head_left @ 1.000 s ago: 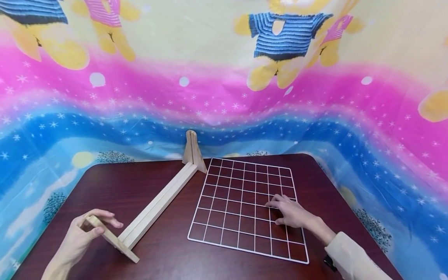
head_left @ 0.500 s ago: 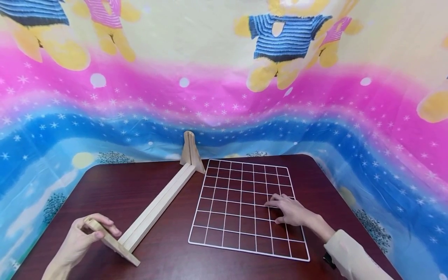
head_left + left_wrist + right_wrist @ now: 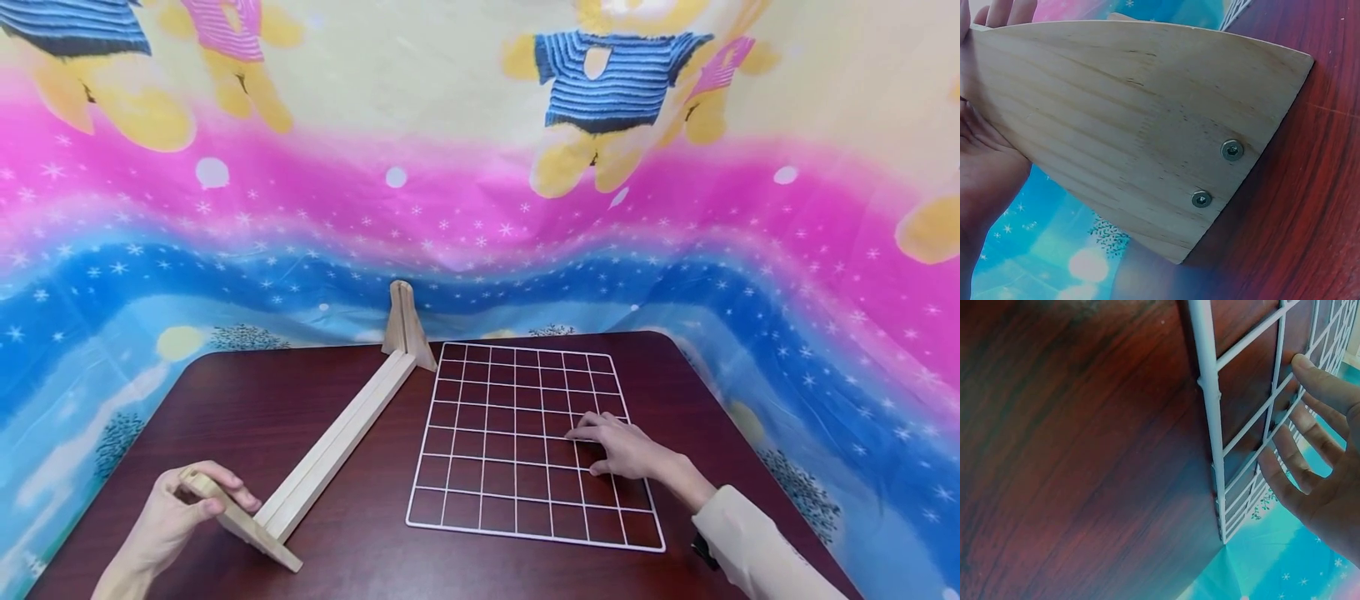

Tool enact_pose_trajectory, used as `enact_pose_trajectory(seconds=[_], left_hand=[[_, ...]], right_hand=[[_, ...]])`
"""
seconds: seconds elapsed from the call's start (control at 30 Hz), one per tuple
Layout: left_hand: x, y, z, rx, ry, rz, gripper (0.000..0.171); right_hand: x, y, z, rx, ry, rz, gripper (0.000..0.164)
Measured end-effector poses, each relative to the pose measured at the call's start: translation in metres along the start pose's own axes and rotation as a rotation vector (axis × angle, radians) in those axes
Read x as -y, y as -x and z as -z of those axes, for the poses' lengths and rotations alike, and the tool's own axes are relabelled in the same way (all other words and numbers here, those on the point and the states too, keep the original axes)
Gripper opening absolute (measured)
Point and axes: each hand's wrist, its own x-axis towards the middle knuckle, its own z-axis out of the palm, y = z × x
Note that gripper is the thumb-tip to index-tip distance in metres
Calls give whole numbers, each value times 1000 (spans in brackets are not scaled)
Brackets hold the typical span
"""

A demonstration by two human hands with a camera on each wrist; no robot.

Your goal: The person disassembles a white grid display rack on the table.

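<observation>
My left hand [image 3: 168, 512] grips the top of the near wooden end piece [image 3: 1135, 119] of a wooden stand, fingers curled over its edge. Two bolts show in that piece in the left wrist view. A grooved wooden bar [image 3: 345, 437] runs from it to a far upright end piece [image 3: 405, 325] with a slot. Beside the stand a white wire grid panel [image 3: 515, 459] lies on the table. My right hand [image 3: 618, 446] rests on the grid's right side; in the right wrist view its fingers [image 3: 1319, 434] are spread and their tips touch the wires.
The dark red-brown table [image 3: 352, 533] has rounded far corners. A printed curtain [image 3: 450, 208] with bears and snowflakes hangs close behind it and down both sides. The grid's far left corner lies close to the far end piece.
The grid has turned slightly counterclockwise under my right hand, its far edge shifting left. The stand's far end has also swung a little left while my left hand keeps its grip.
</observation>
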Motion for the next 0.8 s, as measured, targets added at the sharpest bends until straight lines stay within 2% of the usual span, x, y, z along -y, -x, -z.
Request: enact_pose_trajectory(seconds=[0.23,0.47,0.8], left_hand=[[1,1,-3,-17,-32,-16,20],[1,2,-6,-34,-20,-22,21],[3,1,-12,-62,-91,-47,21]], right_hand=[[-1,-3,0,1,-11,-4,52],[0,-4,1,7,-11,2,51],[-3,-6,2,15,-31,-5,51]])
